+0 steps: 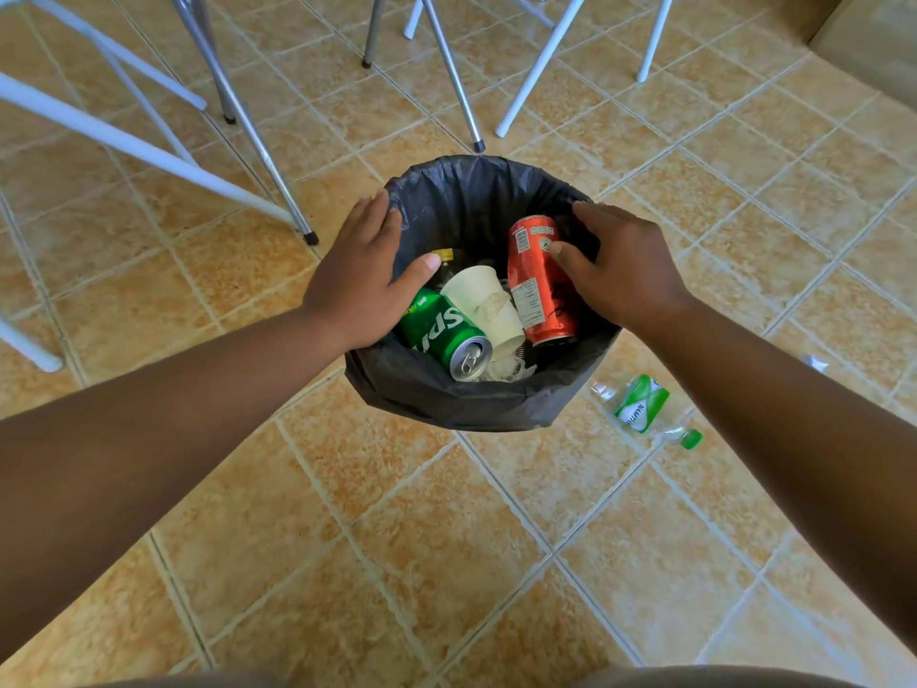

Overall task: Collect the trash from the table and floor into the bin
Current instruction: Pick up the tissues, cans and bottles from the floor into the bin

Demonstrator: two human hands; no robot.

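A round bin [471, 404] lined with a black bag stands on the tiled floor. Inside lie a green soda can [441, 335], a red can [541, 285], a pale paper cup [486, 300] and a dark bottle with a yellow cap [444, 258], over some crumpled clear plastic. My left hand [362, 270] clasps the bin's left rim, thumb inside and fingers outside. On the right rim my right hand [620, 265] grips the same way, its thumb next to the red can. A crushed clear bottle with a green label [642, 404] lies on the floor just right of the bin.
White and metal legs of tables and chairs [258, 141] stand behind and left of the bin, one foot [479, 146] right at its far rim. A small clear scrap [814, 362] lies on the tiles at the right. A beige box or wall corner [873, 37] fills the top right.
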